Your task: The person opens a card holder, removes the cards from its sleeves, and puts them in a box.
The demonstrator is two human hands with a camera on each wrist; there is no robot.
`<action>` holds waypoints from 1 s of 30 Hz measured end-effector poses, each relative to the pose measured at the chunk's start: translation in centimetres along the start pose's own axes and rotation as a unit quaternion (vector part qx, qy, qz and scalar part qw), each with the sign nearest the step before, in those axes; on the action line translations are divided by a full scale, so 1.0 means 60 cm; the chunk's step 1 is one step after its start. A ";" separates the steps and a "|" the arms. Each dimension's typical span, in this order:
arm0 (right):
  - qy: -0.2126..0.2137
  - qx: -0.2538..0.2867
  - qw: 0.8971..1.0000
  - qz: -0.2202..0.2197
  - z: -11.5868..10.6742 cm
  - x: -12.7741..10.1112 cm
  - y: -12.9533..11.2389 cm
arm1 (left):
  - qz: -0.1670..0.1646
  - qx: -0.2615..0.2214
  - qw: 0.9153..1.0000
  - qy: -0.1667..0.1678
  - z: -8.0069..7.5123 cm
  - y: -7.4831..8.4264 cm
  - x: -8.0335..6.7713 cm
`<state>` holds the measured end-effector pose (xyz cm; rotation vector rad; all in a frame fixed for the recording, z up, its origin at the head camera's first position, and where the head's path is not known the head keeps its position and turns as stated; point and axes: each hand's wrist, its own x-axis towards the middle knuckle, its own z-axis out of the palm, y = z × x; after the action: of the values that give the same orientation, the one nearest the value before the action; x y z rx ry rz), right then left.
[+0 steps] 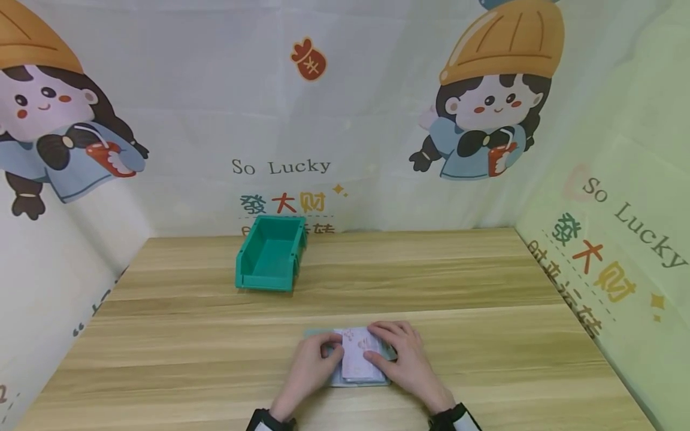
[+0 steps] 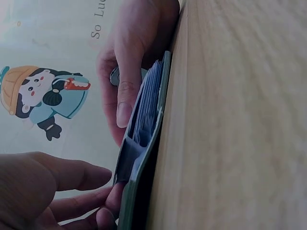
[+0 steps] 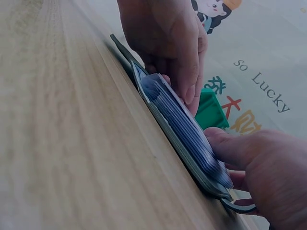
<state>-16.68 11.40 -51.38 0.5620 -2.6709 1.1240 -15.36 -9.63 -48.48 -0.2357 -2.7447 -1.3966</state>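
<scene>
A small card holder (image 1: pixel 360 384) with a green cover lies unfolded on the table, its pinkish-white printed page (image 1: pixel 358 359) facing up. From the side, many thin sleeves (image 3: pixel 184 129) show stacked in it. My left hand (image 1: pixel 315 359) is at the page's left edge, with thumb and fingertips pinching it and one fingertip tucked beneath. My right hand (image 1: pixel 406 356) grips the right side, thumb lying on the stack and fingers around the far edge. A curved strap (image 3: pixel 240 208) sticks out beside the right fingers.
A green open-front bin (image 1: pixel 269 257) stands at the back of the wooden table (image 1: pixel 431 269), left of centre. Printed cloth (image 1: pixel 372 120) hangs behind and along both sides of the table.
</scene>
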 end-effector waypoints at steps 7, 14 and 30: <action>0.002 -0.012 1.000 -0.022 0.002 0.001 0.001 | -0.013 -0.005 1.000 -0.008 -0.001 -0.001 0.007; -0.014 -0.007 1.000 -0.005 0.002 0.003 0.000 | -0.017 -0.019 1.000 -0.018 -0.002 -0.003 0.010; -0.036 -0.007 0.999 0.016 0.000 0.012 -0.001 | -0.046 -0.044 0.997 -0.039 -0.007 -0.004 0.025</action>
<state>-17.31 11.14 -51.10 0.5686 -2.7556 1.1125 -16.87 -9.95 -48.24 -0.1721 -2.7939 -1.5651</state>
